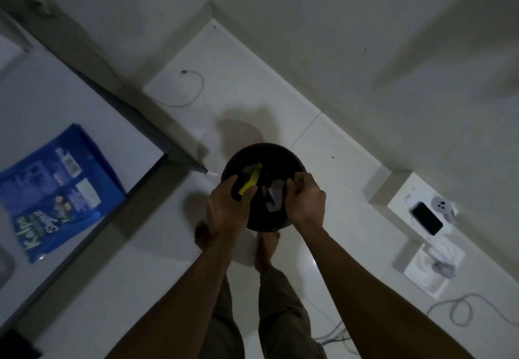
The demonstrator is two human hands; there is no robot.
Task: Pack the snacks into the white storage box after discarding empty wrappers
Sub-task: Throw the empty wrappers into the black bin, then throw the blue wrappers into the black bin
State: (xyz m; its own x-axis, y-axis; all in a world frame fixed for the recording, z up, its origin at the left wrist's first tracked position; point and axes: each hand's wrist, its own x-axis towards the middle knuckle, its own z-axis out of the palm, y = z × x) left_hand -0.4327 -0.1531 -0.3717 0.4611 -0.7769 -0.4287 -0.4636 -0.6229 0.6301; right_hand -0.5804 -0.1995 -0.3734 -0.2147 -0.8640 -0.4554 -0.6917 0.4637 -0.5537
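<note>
Both my hands hover over a round black bin [280, 153] standing on the white floor. My left hand [227, 207] holds a yellow-and-black wrapper [250, 181] over the bin's left side. My right hand [304, 198] has curled fingers around a crumpled silver-grey wrapper [273, 194] over the bin's right side. A blue snack bag [56, 187] lies flat on the white table [33, 100] at the left. The white storage box is not in view.
The table's dark corner [196, 165] juts close to the bin. My bare feet [266, 249] stand just behind it. A phone [427, 218], a charger and white boxes lie at the right by the wall. Cables [460, 311] trail over the floor.
</note>
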